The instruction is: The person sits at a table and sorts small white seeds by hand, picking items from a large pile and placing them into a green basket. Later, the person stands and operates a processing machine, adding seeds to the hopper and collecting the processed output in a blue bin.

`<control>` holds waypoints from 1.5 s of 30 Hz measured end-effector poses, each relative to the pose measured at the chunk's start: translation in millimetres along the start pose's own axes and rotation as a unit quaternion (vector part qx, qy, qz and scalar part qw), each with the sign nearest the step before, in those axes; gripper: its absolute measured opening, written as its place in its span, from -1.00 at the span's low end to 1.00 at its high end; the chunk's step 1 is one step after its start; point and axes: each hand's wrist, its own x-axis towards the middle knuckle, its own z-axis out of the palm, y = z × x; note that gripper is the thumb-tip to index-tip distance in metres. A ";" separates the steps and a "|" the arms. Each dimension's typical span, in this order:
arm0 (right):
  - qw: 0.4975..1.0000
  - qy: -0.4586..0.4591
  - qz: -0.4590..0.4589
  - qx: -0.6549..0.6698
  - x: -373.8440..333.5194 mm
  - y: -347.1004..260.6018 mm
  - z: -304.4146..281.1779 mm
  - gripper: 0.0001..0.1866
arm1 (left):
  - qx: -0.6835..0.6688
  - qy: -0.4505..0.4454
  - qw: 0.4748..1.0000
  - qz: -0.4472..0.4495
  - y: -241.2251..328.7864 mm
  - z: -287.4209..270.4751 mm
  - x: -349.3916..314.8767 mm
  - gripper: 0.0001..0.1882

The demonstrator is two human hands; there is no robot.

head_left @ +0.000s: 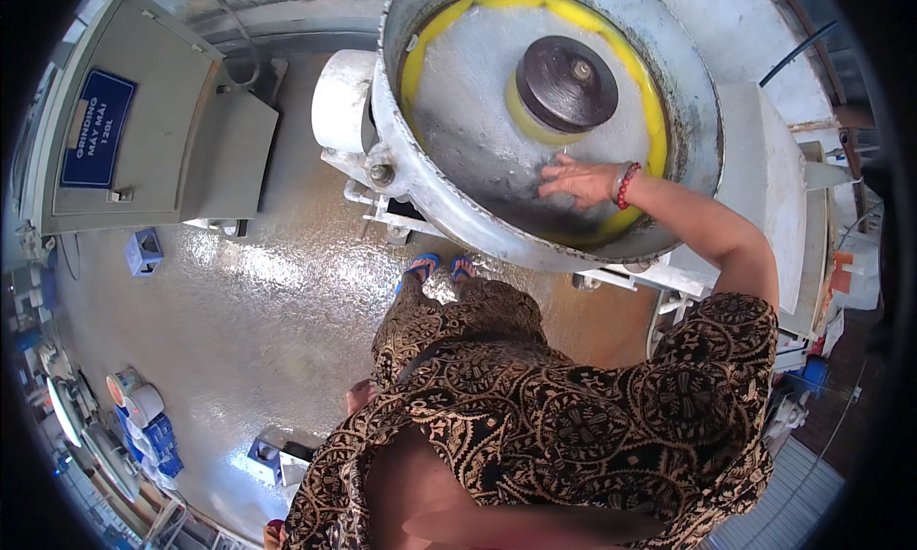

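My right hand, with a red bead bracelet at the wrist, reaches into a large round metal tub with a yellow inner lining. Its fingers are spread at the surface of the grey, wet-looking contents, and I see nothing held in them. Just beyond the fingers, a dark round cap with a bolt tops the tub's central column. My left hand hangs low beside my patterned clothes, mostly hidden, so its fingers cannot be made out.
A grey metal cabinet with a blue sign stands at the left. Small blue stools sit on the wet, shiny floor. A white cylindrical part juts from the tub's left side. Blue crates lie at the lower left.
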 end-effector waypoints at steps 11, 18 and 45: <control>0.748 -0.058 0.172 0.639 -72.2 37.5 -48.6 -0.64 | -0.077 0.026 0.994 -0.070 96.9 -32.1 -32.1 -0.67; 0.626 0.047 0.114 0.770 -98.0 4.2 -59.4 -0.58 | 0.096 0.057 0.992 0.051 217.2 10.8 -10.9 -0.71; 0.522 0.760 0.252 0.294 -84.2 20.6 -208.0 -0.44 | 0.150 0.064 0.984 0.070 55.1 36.0 -60.4 -0.70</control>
